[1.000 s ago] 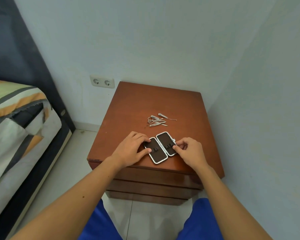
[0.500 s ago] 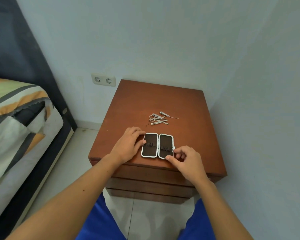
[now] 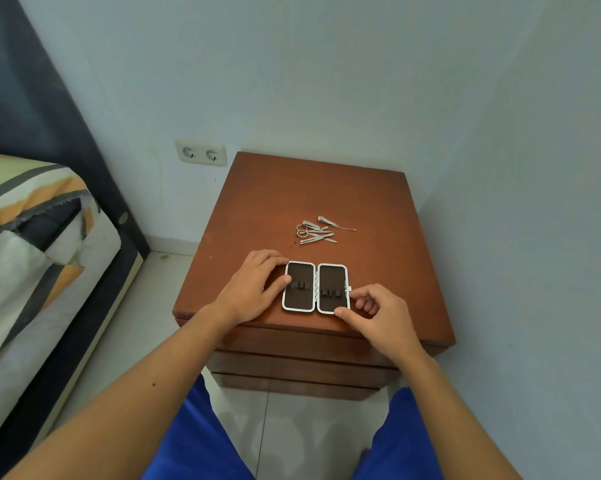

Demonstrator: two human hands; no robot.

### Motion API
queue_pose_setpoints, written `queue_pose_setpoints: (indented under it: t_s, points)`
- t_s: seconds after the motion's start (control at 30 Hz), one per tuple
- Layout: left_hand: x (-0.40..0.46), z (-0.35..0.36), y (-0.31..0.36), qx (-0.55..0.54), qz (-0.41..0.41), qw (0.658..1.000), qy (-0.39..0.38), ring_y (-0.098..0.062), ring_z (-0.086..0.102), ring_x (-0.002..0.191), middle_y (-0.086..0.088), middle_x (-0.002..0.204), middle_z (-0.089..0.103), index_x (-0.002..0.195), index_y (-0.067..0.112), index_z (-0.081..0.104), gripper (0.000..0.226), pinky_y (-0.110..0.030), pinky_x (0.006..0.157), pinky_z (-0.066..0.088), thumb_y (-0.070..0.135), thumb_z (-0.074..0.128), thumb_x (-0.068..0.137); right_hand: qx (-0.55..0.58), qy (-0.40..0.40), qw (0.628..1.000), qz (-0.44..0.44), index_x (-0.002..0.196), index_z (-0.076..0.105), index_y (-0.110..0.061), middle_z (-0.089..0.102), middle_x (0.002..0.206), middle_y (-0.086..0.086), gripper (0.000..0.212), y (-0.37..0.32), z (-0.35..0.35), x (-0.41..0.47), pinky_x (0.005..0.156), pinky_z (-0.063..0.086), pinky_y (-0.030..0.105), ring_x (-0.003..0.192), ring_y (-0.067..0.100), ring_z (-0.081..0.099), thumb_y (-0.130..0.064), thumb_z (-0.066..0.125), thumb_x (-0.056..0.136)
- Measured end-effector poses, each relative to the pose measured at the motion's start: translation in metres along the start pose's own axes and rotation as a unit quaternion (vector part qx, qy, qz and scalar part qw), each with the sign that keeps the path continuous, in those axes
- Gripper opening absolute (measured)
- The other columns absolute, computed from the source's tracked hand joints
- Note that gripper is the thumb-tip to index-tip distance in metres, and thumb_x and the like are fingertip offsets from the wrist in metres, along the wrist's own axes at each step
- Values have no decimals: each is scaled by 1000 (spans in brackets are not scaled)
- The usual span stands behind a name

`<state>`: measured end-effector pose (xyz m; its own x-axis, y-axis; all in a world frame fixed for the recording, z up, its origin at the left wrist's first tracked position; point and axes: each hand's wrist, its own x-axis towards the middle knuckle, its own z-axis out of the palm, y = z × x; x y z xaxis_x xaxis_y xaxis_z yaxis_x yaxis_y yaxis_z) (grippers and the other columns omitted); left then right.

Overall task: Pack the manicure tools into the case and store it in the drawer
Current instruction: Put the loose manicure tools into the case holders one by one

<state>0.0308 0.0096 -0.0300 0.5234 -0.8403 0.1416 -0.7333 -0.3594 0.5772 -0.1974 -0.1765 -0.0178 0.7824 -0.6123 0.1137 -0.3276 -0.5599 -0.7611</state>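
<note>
Item: your manicure case, lying fully open and flat near the front edge of the wooden nightstand, two dark-lined halves side by side, silver rims, small holder loops across each. Your left hand rests against its left edge, thumb on the rim, fingers loosely curled, gripping nothing. Your right hand touches the lower right corner with its thumb tip, other fingers curled and holding nothing. Manicure tools: loose silver cluster further back on the top, apart from the case. Drawers below, closed. Double wall socket left of the nightstand; bed at far left
</note>
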Motion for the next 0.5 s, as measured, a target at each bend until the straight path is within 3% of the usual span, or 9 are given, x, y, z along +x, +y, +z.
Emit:
queue_pose_setpoints:
  t_s: [0.13, 0.2, 0.3, 0.4, 0.5]
  points:
    - [-3, -7, -2, -12, -7, 998, -68, -6, 25, 149, 8, 159, 38, 157, 25, 43, 92, -32, 120, 31, 84, 55, 87, 0, -8, 1000, -3, 109, 71, -32, 65, 98, -7, 51, -2, -8, 21, 71, 51, 23, 84, 10, 60, -48, 95, 67]
    - [-3, -7, -4, -2, -2, 997, -80, -4, 23, 149, 10, 161, 34, 159, 28, 39, 106, -30, 119, 30, 88, 67, 77, -28, -58, 998, -16, 126, 65, -35, 59, 115, -12, 73, -4, -9, 33, 76, 47, 19, 98, 6, 59, -56, 95, 62]
    - [-3, -6, -6, 6, 7, 997, -71, -4, 23, 148, 11, 160, 34, 158, 28, 38, 111, -30, 120, 30, 85, 76, 71, -77, -157, 984, -2, 155, 42, -35, 40, 145, -19, 115, -8, -11, 50, 93, 47, 21, 116, 4, 53, -67, 93, 57]
    - [-3, -6, -7, 0, 14, 998, -60, -4, 25, 148, 11, 158, 36, 158, 28, 40, 112, -32, 121, 33, 86, 76, 69, -98, -196, 975, -22, 158, 41, -30, 37, 147, -20, 118, -10, -14, 58, 104, 43, 24, 124, 8, 47, -66, 93, 59]
    - [-3, -5, -7, 3, 13, 998, -59, -4, 27, 147, 12, 158, 36, 158, 29, 40, 112, -32, 121, 34, 88, 74, 69, -102, -207, 973, -25, 155, 45, -31, 39, 145, -22, 114, -7, -15, 61, 99, 44, 21, 121, 6, 48, -72, 90, 58]
